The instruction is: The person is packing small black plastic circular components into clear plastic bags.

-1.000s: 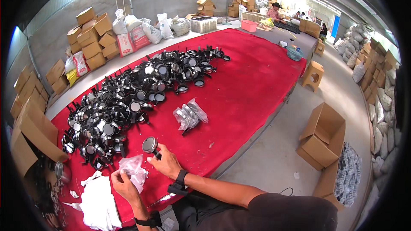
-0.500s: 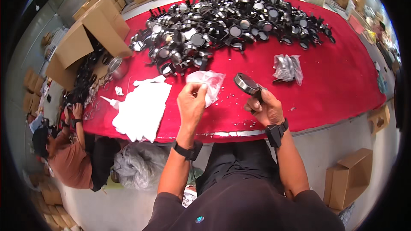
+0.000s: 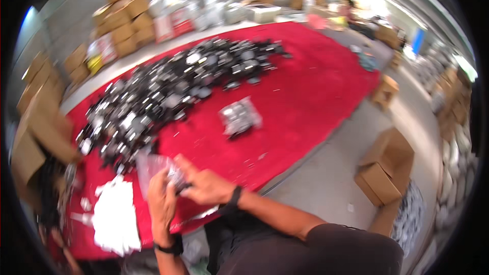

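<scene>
My left hand point(image 3: 161, 203) pinches a clear plastic bag point(image 3: 148, 169) above the near part of the red-covered table. My right hand point(image 3: 206, 186) is against the bag's side, its fingers closed around a dark, shiny piece point(image 3: 176, 177) that looks partly inside the bag; blur hides its details. Beyond the hands lies a big heap of round black-and-silver pieces with short black handles point(image 3: 168, 84). Farther right, a clear bag of wrapped pieces point(image 3: 239, 117) rests on the cloth.
White cloths point(image 3: 116, 216) and a white squeeze bottle point(image 3: 81, 218) lie at the table's left. Open cardboard boxes stand at far left point(image 3: 38, 127) and on the floor at right point(image 3: 385, 168). A co-worker's arm point(image 3: 63, 252) shows at lower left.
My view has swung to the right. My hands, apart before, have come together, and the round handled piece in my right hand has moved to the plastic bag in my left.
</scene>
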